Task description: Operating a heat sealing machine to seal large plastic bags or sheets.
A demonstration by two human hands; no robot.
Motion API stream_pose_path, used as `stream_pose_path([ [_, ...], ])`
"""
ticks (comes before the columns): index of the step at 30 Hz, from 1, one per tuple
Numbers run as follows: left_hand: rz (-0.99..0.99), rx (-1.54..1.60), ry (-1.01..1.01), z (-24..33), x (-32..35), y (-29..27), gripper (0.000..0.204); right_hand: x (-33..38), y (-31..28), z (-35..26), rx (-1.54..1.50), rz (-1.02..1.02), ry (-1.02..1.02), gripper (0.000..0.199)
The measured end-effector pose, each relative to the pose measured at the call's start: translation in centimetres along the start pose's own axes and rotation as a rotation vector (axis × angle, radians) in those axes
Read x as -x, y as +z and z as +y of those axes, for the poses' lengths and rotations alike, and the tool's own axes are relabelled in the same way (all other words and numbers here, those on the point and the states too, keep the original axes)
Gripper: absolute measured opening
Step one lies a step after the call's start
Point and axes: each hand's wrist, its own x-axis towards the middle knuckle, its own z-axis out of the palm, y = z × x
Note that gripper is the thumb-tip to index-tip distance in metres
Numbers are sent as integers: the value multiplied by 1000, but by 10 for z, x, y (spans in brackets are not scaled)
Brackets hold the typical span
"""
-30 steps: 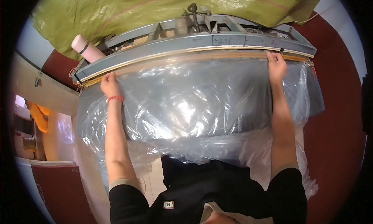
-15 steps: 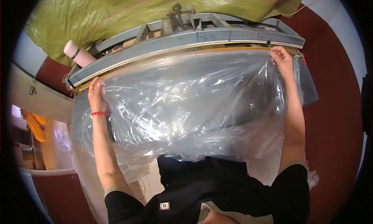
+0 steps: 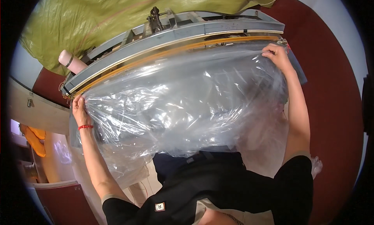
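Note:
A wide sheet of clear plastic film (image 3: 175, 96) stretches between my two hands, wrinkled and shiny. My left hand (image 3: 81, 110), with a red bead bracelet at the wrist, pinches its far left corner. At the far right corner, my right hand (image 3: 277, 55) grips the film between thumb and fingers. Just beyond the film's far edge runs an orange-yellow strip (image 3: 167, 53) along a long metal frame machine (image 3: 175, 32). The film's near part drapes down against my body and hides most of the surface under it.
A pink roll (image 3: 73, 61) sticks out at the frame's left end. A dark metal fitting (image 3: 156, 20) rises from the frame's middle. Behind hangs a yellow-green woven sheet (image 3: 117, 14). Orange gloves or cloth (image 3: 35, 141) lie in an opening at the left.
Both hands have drawn the film's far edge back from the frame, and more of the orange-yellow strip shows. My left hand has moved left and nearer.

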Motion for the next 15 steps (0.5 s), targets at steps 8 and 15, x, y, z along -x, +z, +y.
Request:
stream_pose_path([
  [8, -18, -278, 77, 15, 11, -17, 29, 22, -36, 43, 123, 205, -46, 12],
  [15, 66, -420, 175, -11, -14, -33, 11, 16, -46, 82, -268, 364, 172, 12],
])
